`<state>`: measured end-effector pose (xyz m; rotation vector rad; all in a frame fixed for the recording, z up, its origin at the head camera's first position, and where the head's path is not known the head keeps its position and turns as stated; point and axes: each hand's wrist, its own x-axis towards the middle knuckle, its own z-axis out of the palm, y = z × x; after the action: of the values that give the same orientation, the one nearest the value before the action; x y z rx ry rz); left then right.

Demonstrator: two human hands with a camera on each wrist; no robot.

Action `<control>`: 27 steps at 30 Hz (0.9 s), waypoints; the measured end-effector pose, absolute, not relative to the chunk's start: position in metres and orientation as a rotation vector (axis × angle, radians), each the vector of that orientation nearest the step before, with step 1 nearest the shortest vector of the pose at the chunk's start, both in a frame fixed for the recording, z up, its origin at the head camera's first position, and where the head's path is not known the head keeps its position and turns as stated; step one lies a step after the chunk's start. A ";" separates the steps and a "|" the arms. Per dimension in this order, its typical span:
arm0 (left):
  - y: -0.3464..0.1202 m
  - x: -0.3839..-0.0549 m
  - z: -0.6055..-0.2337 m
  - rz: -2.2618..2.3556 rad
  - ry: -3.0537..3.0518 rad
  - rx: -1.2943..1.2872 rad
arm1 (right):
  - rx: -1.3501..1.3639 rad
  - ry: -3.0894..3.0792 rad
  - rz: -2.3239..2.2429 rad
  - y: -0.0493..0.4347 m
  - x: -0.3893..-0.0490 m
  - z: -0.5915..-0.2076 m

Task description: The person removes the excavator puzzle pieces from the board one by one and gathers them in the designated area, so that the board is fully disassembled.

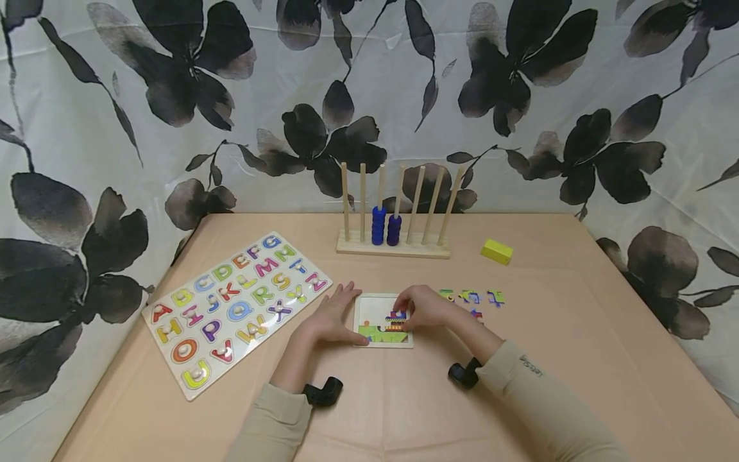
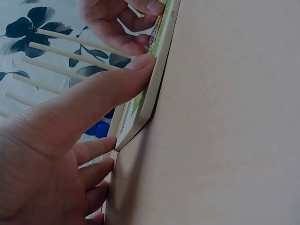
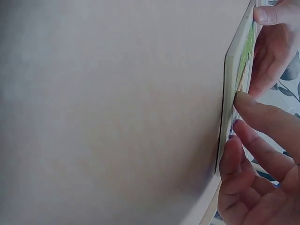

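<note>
Guess we're mid-fit: left hand [image 1: 330, 319] spread on left edge of white rectangular puzzle board [image 1: 371, 307], right hand [image 1: 426, 307] curled, hold unclear; needs aligning.

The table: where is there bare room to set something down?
The widest bare patch of table lies right of the loose puzzle pieces and right sleeve. Another lies between that and the left sleeve. It's crowded around the small puzzle board: left hand, right hand, letter board, peg rack.

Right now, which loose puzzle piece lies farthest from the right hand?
The rightmost piece in the head view; the other loose pieces all lie nearer the right hand.
</note>
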<state>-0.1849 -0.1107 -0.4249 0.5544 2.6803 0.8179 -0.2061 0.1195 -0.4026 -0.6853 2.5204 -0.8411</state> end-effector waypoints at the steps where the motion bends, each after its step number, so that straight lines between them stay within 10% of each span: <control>1: -0.111 -0.185 -0.425 0.823 2.680 0.552 | -0.686 2.519 -0.840 0.119 -0.206 -0.402; 27: -0.109 -0.184 -0.425 0.830 2.687 0.541 | -0.683 2.490 -0.966 0.126 -0.209 -0.406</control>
<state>-0.1844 -0.1093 -0.4254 0.5412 2.6865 0.8305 -0.2088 0.1262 -0.4057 -0.6833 2.4902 -0.9659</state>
